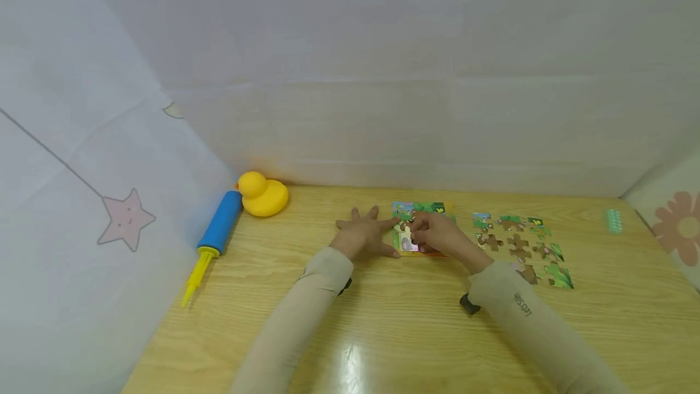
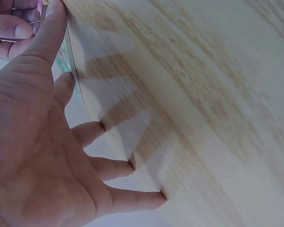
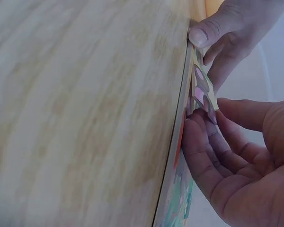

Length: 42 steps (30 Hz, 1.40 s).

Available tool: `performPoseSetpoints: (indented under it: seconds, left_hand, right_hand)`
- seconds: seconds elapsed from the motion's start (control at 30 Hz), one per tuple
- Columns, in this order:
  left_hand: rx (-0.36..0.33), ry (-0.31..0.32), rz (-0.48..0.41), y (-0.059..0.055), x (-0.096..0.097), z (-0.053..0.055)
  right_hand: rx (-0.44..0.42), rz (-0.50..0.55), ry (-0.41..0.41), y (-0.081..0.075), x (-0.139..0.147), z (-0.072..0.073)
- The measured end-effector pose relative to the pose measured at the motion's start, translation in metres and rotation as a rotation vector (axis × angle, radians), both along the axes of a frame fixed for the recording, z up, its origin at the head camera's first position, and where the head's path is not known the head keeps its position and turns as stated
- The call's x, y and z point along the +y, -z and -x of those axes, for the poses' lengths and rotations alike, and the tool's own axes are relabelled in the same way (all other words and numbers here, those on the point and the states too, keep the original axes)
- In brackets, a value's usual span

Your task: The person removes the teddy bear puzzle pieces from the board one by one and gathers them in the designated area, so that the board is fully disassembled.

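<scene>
A jigsaw puzzle board with an orange border lies on the table, partly filled with picture pieces and partly hidden by my right hand. My left hand spreads its fingers at the board's left side, fingertips down on the wood, with the index finger and thumb at the board's edge. Over the board, my right hand pinches a puzzle piece between thumb and fingers. In the right wrist view this piece is tilted above the board, its pink and grey print showing.
Loose puzzle pieces lie spread to the right of the board, several beside my right forearm. A yellow toy duck and a blue and yellow hand pump are at the left. A small green item lies far right. Cloth walls border the table.
</scene>
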State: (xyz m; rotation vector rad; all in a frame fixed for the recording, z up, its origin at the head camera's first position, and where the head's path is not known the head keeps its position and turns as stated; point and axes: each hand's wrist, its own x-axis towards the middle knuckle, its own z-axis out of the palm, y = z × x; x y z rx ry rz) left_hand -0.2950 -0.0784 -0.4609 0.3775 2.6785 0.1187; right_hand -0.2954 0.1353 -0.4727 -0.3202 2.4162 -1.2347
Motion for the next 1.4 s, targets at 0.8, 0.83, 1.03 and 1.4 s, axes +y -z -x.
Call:
performPoseSetpoints:
  seconds: [0.8,0.83,1.03,1.4]
  left_hand:
    - [0.022,-0.002,0.011,0.0,0.001,-0.004]
    - [0.024,-0.001,0.014,0.0,0.001,-0.004]
    - [0.027,-0.002,0.017,0.001,0.0,-0.004]
    - [0.035,0.002,-0.003,0.004,-0.001,-0.003]
  right_hand:
    - [-0.13,0.269,0.132,0.001,0.044,-0.005]
    - [-0.13,0.271,0.13,0.001,0.048,-0.005]
    - [-0.134,0.26,0.143,0.001,0.073,-0.011]
    - [-0.094,0.237,0.179,0.001,0.116,-0.029]
